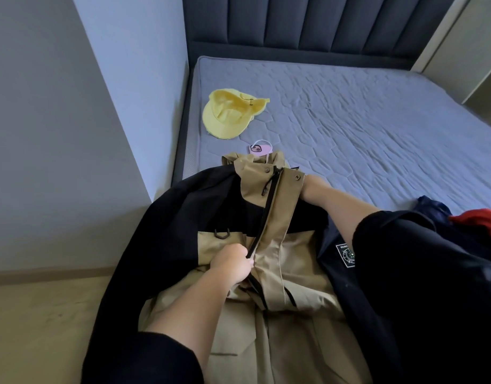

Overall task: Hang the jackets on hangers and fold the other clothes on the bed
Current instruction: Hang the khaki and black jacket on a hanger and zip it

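A tan and black jacket (277,206) lies front up at the near left corner of the bed (377,128), its lower part hanging over the edge. My left hand (233,263) grips the jacket's front at the black zipper, about halfway down. My right hand (315,187) reaches to the collar's right side; its fingers are hidden behind the tan flap. A pink hanger (259,148) with a white hook peeks out above the collar.
A yellow cap (229,115) lies on the mattress beyond the jacket. Red and navy clothes (477,220) are bunched at the right edge. The dark padded headboard (308,20) stands at the back, a grey wall and wooden floor (39,322) to the left.
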